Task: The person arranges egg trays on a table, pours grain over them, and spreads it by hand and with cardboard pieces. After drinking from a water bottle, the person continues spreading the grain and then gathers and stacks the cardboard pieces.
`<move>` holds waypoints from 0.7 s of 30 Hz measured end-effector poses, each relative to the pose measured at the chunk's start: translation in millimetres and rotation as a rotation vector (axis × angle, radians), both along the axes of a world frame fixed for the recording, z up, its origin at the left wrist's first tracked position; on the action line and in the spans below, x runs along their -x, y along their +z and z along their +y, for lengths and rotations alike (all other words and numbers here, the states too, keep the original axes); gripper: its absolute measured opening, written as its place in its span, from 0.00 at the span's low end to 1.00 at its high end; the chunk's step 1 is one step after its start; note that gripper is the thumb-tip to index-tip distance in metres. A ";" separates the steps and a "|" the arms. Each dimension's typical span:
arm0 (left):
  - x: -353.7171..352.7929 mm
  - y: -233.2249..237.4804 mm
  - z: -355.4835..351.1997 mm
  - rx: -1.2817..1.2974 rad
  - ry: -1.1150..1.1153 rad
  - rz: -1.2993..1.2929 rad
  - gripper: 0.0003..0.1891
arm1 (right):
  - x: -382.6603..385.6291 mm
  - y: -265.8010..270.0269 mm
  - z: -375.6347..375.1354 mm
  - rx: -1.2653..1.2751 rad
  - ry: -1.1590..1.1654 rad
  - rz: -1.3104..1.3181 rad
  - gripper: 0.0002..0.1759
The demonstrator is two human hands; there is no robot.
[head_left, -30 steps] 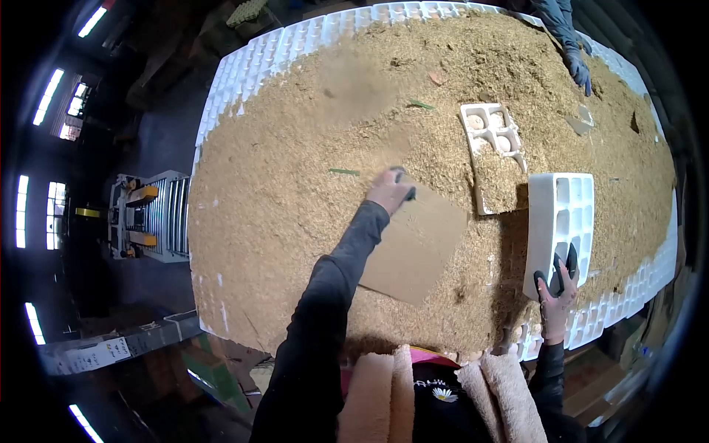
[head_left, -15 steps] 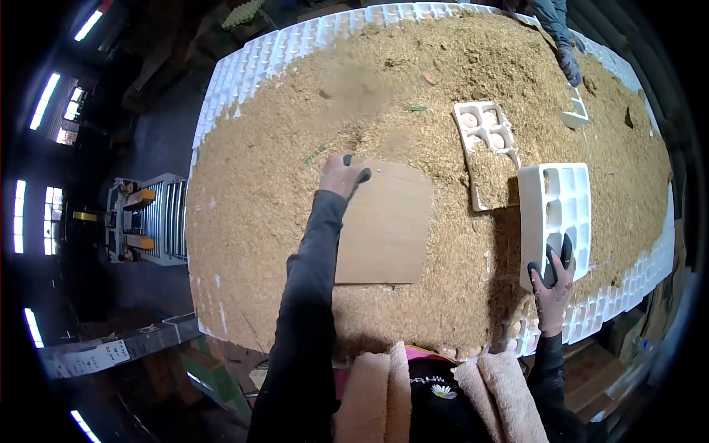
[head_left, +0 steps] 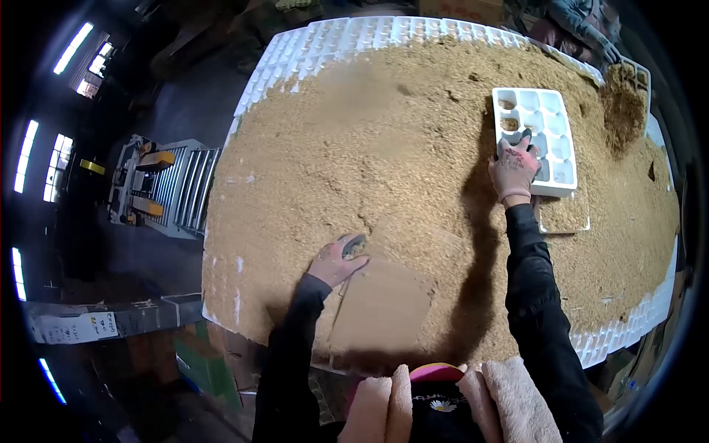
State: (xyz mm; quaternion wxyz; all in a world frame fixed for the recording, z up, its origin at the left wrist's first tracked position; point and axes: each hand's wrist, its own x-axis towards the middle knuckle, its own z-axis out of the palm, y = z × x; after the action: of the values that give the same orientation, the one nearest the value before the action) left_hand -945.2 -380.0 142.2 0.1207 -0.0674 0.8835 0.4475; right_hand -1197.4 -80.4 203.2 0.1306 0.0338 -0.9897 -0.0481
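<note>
Initially, take the centre of the loose brown material (head_left: 332,162) as the dial centre, with the wearer at six o'clock.

Right hand (head_left: 515,168): located at two o'clock, back uppermost, wrist nearly in line with the forearm. The arm reaches well out, forearm aimed between eleven and twelve. The fingers are spread and bent over the nine o'clock side of a white tray (head_left: 550,122), dark fingertips dipping among its compartments; the hand grips the tray there. The tray lies at two o'clock, compartments facing up, brown material visible in some of those toward its ten o'clock corner. Its six o'clock end overlaps a filled tray (head_left: 569,232) in view; whether the two touch cannot be told.

Left hand (head_left: 336,258): located at eight o'clock, low over the material. The forearm points toward one o'clock. The fingers curve forward and the thumb extends toward three, meeting the eleven o'clock corner of a cardboard sheet (head_left: 384,310). Whether finger and thumb pinch the sheet cannot be told. The sheet lies at seven o'clock.

Surroundings: a co-worker (head_left: 583,26) stands between one and two o'clock, one hand beside a tilted tray (head_left: 648,92) containing brown material. A roller conveyor (head_left: 198,188) stands at nine.
</note>
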 end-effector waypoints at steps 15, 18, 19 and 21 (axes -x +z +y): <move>280.0 -87.0 -250.2 1.527 -0.264 0.579 0.27 | 133.1 -60.2 -399.2 0.190 0.324 -0.058 0.20; 345.2 -82.4 -344.1 1.241 -0.132 0.452 0.27 | 179.9 -56.8 -475.8 0.291 0.431 -0.196 0.20; 361.6 -85.0 -370.2 1.137 -0.094 0.403 0.27 | 183.7 -55.6 -492.2 0.268 0.520 -0.181 0.19; 379.0 -98.7 -416.2 0.945 -0.039 0.294 0.27 | 203.3 -70.1 -518.9 0.195 0.636 -0.031 0.19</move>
State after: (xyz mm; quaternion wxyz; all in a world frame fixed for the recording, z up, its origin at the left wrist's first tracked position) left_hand -1324.2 -796.2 43.4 -0.0406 -0.0345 0.9986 0.0005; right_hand -1400.8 -599.3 133.1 0.1265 0.3293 -0.9313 0.0905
